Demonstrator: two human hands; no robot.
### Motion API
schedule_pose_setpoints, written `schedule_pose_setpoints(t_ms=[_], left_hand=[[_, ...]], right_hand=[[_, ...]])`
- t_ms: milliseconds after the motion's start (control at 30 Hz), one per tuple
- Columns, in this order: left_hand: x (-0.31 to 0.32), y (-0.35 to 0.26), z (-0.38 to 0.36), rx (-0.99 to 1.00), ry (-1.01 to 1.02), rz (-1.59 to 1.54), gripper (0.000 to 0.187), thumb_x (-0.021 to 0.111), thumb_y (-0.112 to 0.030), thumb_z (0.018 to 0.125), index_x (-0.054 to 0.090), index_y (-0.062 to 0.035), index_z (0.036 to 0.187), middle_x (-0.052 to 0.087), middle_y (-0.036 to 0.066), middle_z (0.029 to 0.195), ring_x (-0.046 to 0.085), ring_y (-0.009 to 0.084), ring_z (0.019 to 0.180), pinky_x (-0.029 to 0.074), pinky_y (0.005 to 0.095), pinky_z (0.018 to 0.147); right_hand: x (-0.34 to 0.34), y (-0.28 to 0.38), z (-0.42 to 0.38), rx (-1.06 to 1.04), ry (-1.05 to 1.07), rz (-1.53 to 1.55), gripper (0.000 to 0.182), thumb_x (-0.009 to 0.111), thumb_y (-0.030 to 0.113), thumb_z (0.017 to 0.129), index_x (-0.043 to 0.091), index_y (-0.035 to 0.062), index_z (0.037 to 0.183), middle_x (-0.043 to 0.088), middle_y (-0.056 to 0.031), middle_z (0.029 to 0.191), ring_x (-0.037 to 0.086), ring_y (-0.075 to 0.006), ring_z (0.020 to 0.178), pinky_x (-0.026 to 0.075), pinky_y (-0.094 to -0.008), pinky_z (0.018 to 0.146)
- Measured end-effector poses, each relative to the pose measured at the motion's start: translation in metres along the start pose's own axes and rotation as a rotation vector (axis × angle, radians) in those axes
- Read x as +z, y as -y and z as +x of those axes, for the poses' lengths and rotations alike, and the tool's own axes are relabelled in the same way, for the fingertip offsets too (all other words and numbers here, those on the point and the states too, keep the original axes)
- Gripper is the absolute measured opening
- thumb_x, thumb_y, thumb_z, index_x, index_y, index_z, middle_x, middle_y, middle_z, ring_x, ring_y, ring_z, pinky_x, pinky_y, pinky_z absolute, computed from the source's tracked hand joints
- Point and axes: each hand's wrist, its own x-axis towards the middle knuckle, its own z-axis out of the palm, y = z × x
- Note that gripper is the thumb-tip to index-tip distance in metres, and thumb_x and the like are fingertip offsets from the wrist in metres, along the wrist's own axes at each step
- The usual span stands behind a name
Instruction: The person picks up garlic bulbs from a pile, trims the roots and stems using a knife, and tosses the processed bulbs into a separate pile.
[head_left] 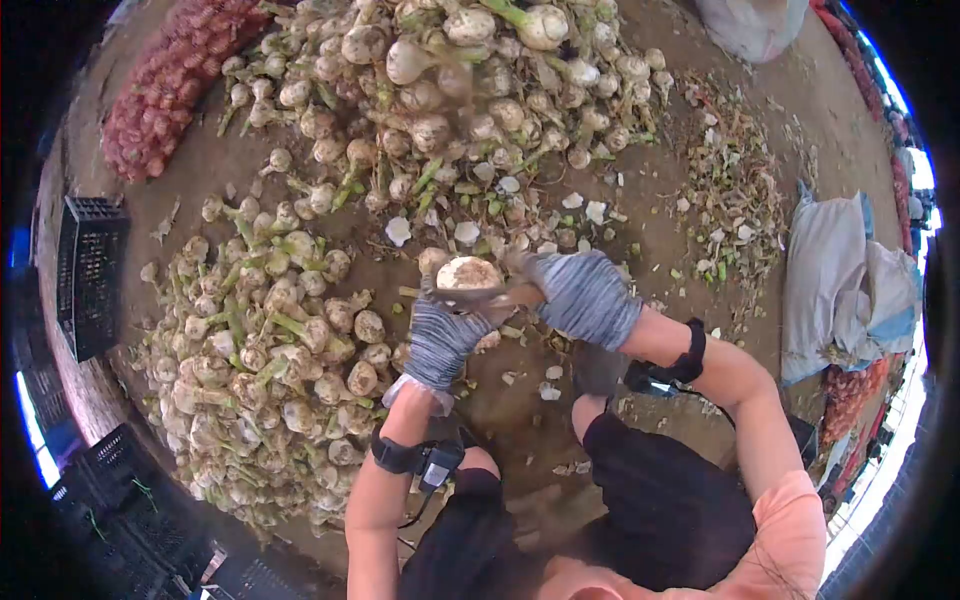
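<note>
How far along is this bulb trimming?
Some cutting looks done: pale slices litter the floor. The left hand holds a bulb, the right hand a knife against it. The far pile, with stalks on, is probably left; the near pile's status is unclear.

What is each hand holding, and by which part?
The left hand holds a bulb around its near side; the right hand holds what looks like a knife by its handle.

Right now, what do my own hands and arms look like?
Your left hand and right hand wear mottled grey knit gloves. A thin translucent cuff shows at the left wrist. Black straps circle both forearms, with small devices and dark cables alongside. A short peach sleeve covers your right upper arm.
</note>
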Motion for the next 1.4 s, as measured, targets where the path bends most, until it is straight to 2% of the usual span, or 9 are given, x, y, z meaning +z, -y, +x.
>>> schedule_pose_setpoints(t_ms=[167,567,667,700,767,833,967,1300,1400], left_hand=[[-0.016,0.072,-0.012,0.019,0.053,0.309,0.054,0.045,-0.045,0.085,0.033,-0.0185,0.13,0.037,0.01,0.132,0.041,0.0202,0.117,0.028,0.0401,0.101],[0.024,-0.002,-0.016,0.152,-0.05,0.317,0.041,0.072,-0.014,0.069,0.054,-0.0022,0.104,0.062,0.009,0.093,0.06,0.0177,0.084,0.049,0.03,0.073],[0.023,-0.01,-0.04,0.008,-0.156,0.023,0.058,0.077,-0.015,0.059,0.048,-0.0038,0.108,0.062,0.006,0.092,0.06,0.0151,0.084,0.049,0.0276,0.076],[0.019,-0.016,-0.046,-0.103,-0.095,-0.677,0.065,0.078,-0.016,0.058,0.044,-0.0039,0.112,0.061,0.006,0.095,0.059,0.0161,0.087,0.049,0.0285,0.078],[0.003,-0.025,-0.048,0.013,-0.046,0.095,0.062,0.077,-0.014,0.061,0.043,-0.0039,0.112,0.058,0.007,0.102,0.057,0.0181,0.093,0.048,0.0297,0.08],[0.016,-0.008,-0.033,-0.255,-0.041,-0.597,0.061,0.077,-0.015,0.062,0.043,-0.0048,0.111,0.055,0.008,0.106,0.056,0.0198,0.095,0.048,0.0308,0.081],[0.018,-0.016,-0.03,0.177,0.069,0.431,0.029,0.076,-0.015,0.06,0.056,-0.0056,0.078,0.055,0.007,0.082,0.056,0.021,0.081,0.046,0.0336,0.067],[-0.017,-0.066,-0.041,0.578,0.043,0.753,0.025,0.075,-0.014,0.06,0.056,-0.0093,0.074,0.059,0.009,0.079,0.056,0.0286,0.07,0.047,0.0354,0.061],[-0.065,-0.081,-0.084,0.411,-0.469,1.016,0.026,0.074,-0.01,0.061,0.053,-0.0105,0.075,0.059,0.008,0.086,0.057,0.0222,0.079,0.048,0.0336,0.065]], right_hand=[[-0.001,0.018,0.008,-0.075,0.032,-0.172,0.013,0.047,0.012,0.078,0.051,0.0022,0.084,0.059,-0.0125,0.065,0.062,-0.0255,0.059,0.047,-0.0376,0.047],[0.01,-0.016,-0.007,0.021,0.099,-0.171,0.012,0.048,0.013,0.077,0.056,0.0032,0.078,0.06,-0.0145,0.069,0.062,-0.026,0.066,0.048,-0.0367,0.051],[0.029,-0.079,-0.026,0.31,0.186,-0.281,0.018,0.053,0.016,0.075,0.057,0.0038,0.088,0.06,-0.0179,0.074,0.06,-0.0304,0.068,0.048,-0.0398,0.058],[0.023,-0.098,-0.031,0.573,0.266,-0.184,0.02,0.053,0.016,0.077,0.061,0.0054,0.091,0.062,-0.0197,0.081,0.061,-0.0311,0.074,0.049,-0.0408,0.063],[0.014,-0.084,-0.041,0.424,0.144,-0.069,0.022,0.054,0.018,0.076,0.062,0.0061,0.093,0.062,-0.019,0.082,0.061,-0.0325,0.075,0.049,-0.041,0.066],[0.024,-0.078,-0.049,0.297,0.004,0.059,0.025,0.056,0.02,0.075,0.062,0.0069,0.095,0.063,-0.0183,0.083,0.06,-0.0338,0.076,0.048,-0.0413,0.069],[0.04,-0.06,-0.03,0.399,0.2,0.239,0.029,0.053,0.028,0.078,0.061,0.0082,0.098,0.062,-0.018,0.084,0.059,-0.0357,0.079,0.048,-0.0405,0.071],[0.063,-0.107,-0.023,0.333,0.448,-0.054,0.033,0.049,0.032,0.083,0.062,0.0031,0.091,0.061,-0.0217,0.08,0.06,-0.0373,0.074,0.048,-0.042,0.069],[0.005,-0.084,-0.003,0.523,0.042,0.268,0.029,0.055,0.028,0.08,0.062,0.0027,0.093,0.062,-0.0217,0.079,0.06,-0.0366,0.076,0.048,-0.0418,0.069]])
